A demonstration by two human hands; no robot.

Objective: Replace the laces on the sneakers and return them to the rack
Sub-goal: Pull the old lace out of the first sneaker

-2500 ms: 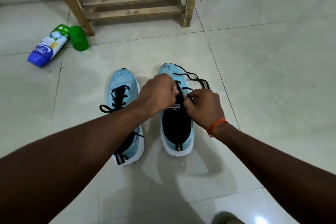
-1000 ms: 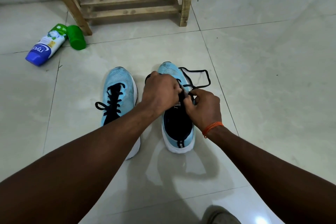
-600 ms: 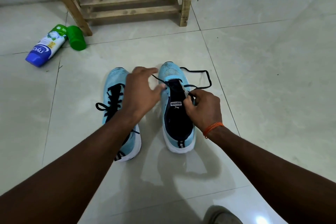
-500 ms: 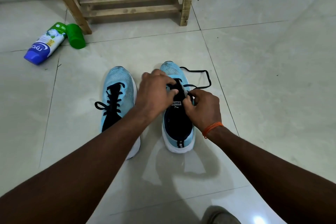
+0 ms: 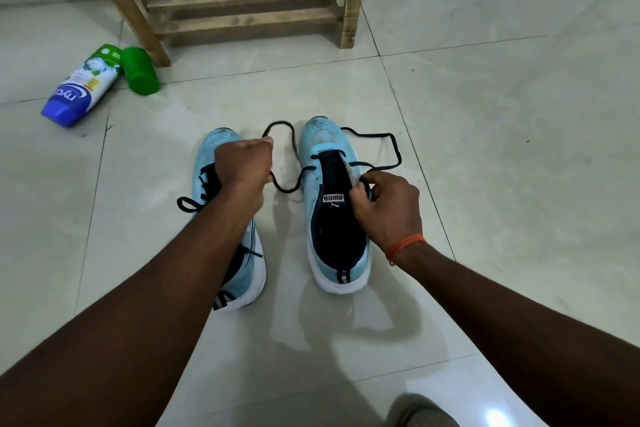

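Looking down at a tiled floor (image 5: 502, 149) here, with loads of open room off to the right and toward the bottom of the view, so there's plenty of space to move there. The far edge is tighter: a wooden rack (image 5: 249, 0) stands by the wall up top, its front legs on the tiles beyond the shoes. Both sneakers sit side by side on the floor, toes pointing at the rack, with a narrow gap between them. The left sneaker (image 5: 207, 152) is laced in black and partly under the left forearm. The right sneaker (image 5: 325, 139) has its black lace (image 5: 397, 152) only through the front eyelets, one loose loop lying in the gap between the toes and another out on the tiles to its right. The left hand (image 5: 242, 166) has its grip balled up tight round the lace, over the left sneaker's toe. The right hand (image 5: 388, 208), orange thread (image 5: 403, 246) on the wrist, has its grip pinching the lace at the right edge of the tongue. Container-wise, a bottle (image 5: 83, 87) lies on its side far left near a rack leg, with a green cap (image 5: 140, 71) touching its top end. Can't tell what's in it. The right sneaker's opening is just dark inside.
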